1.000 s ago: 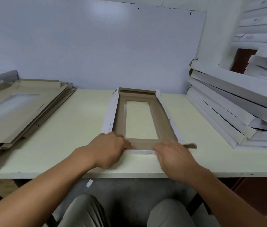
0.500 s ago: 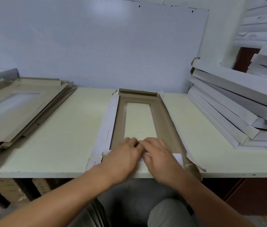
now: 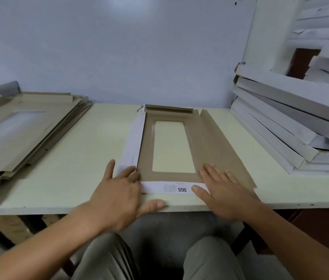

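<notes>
A flat brown cardboard box blank (image 3: 204, 146) with a rectangular window cut-out lies in the middle of the pale table (image 3: 74, 158). Its left flap and near flap show their white printed side, and the near flap reads "SGS". My left hand (image 3: 119, 190) lies flat with straight fingers on the blank's near left corner. My right hand (image 3: 223, 188) presses flat on the near right part, its thumb on the white near flap. The right flap lies spread out brown side up.
A stack of flat brown box blanks (image 3: 18, 130) lies at the left of the table. Folded white boxes (image 3: 293, 122) are piled at the right, up to the wall. The table's front edge runs just under my hands, with my knees below.
My hands, together on the near flap's middle half a second ago, have slid apart to its two corners. The near flap now lies folded flat, and the right flap has dropped outward.
</notes>
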Tool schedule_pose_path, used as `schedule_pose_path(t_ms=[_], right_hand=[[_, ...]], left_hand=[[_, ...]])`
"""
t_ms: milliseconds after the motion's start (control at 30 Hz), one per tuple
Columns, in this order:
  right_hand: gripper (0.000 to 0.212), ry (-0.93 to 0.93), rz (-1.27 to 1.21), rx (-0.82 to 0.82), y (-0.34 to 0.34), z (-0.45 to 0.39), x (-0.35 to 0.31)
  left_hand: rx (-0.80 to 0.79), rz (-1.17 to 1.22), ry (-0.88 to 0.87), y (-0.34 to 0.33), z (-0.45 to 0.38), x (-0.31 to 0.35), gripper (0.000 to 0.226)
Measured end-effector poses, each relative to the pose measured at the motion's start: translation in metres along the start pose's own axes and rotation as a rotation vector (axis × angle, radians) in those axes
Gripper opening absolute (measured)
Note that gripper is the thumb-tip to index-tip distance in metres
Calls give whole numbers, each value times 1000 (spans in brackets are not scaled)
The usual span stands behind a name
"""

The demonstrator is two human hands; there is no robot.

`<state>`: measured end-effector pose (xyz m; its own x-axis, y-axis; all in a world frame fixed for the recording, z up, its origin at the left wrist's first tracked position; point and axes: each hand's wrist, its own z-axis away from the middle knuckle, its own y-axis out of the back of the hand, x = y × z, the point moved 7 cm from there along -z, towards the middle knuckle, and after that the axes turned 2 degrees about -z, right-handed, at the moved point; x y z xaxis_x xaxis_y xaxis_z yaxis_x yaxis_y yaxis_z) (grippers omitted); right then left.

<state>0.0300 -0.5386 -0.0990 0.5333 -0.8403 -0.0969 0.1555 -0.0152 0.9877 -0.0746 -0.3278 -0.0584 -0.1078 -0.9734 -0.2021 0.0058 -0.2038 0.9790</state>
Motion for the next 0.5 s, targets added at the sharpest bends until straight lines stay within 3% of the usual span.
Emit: schedule_pose_path(t_ms=[67, 133, 233, 333, 500], right_hand=[[71, 77, -29, 61, 10, 1, -12], [71, 144, -66, 63, 25, 1, -22], [71, 132, -215, 16, 48, -3, -35], [64, 130, -327, -26, 56, -16, -51], [39, 265, -315, -128, 54, -19, -87]], left_hand=[[10, 502, 6, 7, -5, -18, 90], [73, 891, 12, 13, -8, -42, 66], [137, 925, -42, 14, -5, -70, 33], [-15, 905, -126, -3, 3, -84, 65], [-156, 876, -278, -14, 13, -77, 68]])
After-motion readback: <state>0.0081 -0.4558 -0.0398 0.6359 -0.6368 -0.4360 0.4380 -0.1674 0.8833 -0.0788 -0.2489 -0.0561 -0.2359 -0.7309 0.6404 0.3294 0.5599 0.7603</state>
